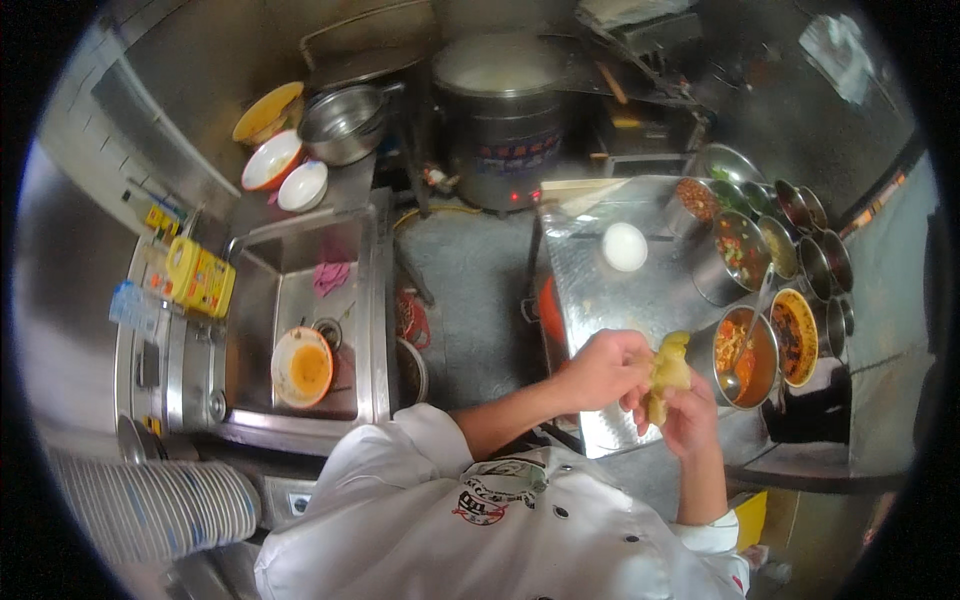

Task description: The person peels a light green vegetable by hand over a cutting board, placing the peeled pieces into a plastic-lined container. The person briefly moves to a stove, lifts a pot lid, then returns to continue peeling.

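Both of my hands hold a limp yellow-green piece [673, 367], which looks like a pickled vegetable. My left hand [607, 371] grips it from the left side with the fingers bent in. My right hand [691, 416] pinches its lower part, thumb uppermost. They are above the near part of a stainless steel table [589, 300]. Just right of my hands stands a steel pot [750, 330] of orange-red sauce with a ladle [752, 322] resting in it. Farther up the table sits a small round white bowl [624, 247].
Steel containers of condiments [739, 251] crowd the table's right side, beside a yellow bowl [793, 337] of dark red sauce. At left, a steel sink [255, 259] holds a bowl [304, 367] of orange liquid and a pink cloth [331, 278]. A large steaming pot [499, 112] stands ahead.
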A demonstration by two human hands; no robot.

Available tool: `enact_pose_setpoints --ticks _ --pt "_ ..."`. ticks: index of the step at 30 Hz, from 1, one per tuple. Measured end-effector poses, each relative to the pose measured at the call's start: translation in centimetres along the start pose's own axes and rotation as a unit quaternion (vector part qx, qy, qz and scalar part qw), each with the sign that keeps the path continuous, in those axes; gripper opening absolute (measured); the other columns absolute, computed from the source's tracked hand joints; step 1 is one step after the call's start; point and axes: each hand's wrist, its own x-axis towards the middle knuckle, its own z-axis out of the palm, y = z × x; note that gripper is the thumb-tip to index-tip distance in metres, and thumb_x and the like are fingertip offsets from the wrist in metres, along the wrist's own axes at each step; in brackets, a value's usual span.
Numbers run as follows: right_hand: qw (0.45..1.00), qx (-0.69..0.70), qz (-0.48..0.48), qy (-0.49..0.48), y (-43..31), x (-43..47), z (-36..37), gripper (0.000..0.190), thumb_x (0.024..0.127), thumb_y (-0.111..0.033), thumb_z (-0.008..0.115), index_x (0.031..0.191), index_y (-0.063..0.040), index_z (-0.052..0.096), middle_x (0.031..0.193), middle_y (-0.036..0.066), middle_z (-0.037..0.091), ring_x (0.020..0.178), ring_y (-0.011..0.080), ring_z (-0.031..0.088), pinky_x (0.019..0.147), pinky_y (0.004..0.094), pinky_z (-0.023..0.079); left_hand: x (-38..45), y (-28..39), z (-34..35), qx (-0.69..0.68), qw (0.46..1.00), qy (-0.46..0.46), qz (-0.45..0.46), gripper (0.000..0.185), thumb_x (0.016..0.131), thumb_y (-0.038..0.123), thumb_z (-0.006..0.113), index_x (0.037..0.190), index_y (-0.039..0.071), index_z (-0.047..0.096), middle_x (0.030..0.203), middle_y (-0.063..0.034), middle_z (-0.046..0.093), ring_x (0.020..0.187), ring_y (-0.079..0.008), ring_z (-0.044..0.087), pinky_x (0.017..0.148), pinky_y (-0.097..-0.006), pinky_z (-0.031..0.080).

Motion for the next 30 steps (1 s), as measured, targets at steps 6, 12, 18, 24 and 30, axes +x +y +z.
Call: enact_pose_setpoints --ticks 6,12,18,24,30 --pt "0.988 -0.047 -0.057 0.139 -3.1 1.9 -2.5 0.034 0.082 -0.015 0.054 0.108 0.005 0.046 0.081 0.018 0.058 0.063 0.0262 0.061 0.05 0.0348 0.052 4.5 6.3 -7.1 0.138 0.987 -0.08 0.031 0.035 0.084 0.008 0.059 0.118 0.002 0.052 0.097 -0.0062 0.056 0.07 -0.0096 0.06 0.061 -0.0207 0.05" --pt "0.95 -0.025 -0.109 0.291 -4.4 8.8 -1.4 0.038 0.08 -0.018 0.054 0.109 0.005 0.045 0.076 0.018 0.056 0.056 0.027 0.059 0.045 0.0359 0.05 14.8 9.9 -22.2 0.241 0.97 -0.013 0.022 0.03 0.086 0.012 0.056 0.112 -0.002 0.054 0.093 -0.0079 0.059 0.071 -0.0115 0.06 0.061 -0.0237 0.05" --pt "0.929 -0.042 -0.127 0.345 -5.9 16.4 2.1 0.04 0.082 -0.019 0.052 0.116 0.001 0.044 0.08 0.021 0.059 0.054 0.0225 0.058 0.04 0.0283 0.047 12.4 9.5 -41.7 -0.111 0.876 0.468 0.045 0.041 0.086 0.026 0.058 0.113 -0.003 0.049 0.085 -0.0139 0.059 0.077 -0.0257 0.061 0.065 -0.0384 0.055" --pt "0.934 -0.057 -0.1 0.337 -7.2 23.9 2.0 0.037 0.084 -0.019 0.053 0.114 0.002 0.046 0.083 0.018 0.06 0.056 0.022 0.058 0.044 0.0276 0.047 0.6 10.0 -55.9 -0.286 0.672 0.678 0.082 0.097 0.075 0.057 0.061 0.132 -0.01 0.019 0.102 -0.0246 0.048 0.097 -0.0403 0.054 0.081 -0.0515 0.048" --pt "0.966 -0.024 -0.112 0.234 -7.6 28.2 2.8 0.035 0.081 -0.019 0.057 0.105 0.005 0.047 0.077 0.017 0.058 0.055 0.0244 0.058 0.045 0.0316 0.048 3.8 11.0 -60.2 -0.399 0.701 0.579 0.118 0.053 0.092 0.038 0.041 0.129 0.001 0.033 0.12 -0.0345 0.041 0.11 -0.0424 0.046 0.091 -0.0545 0.041"
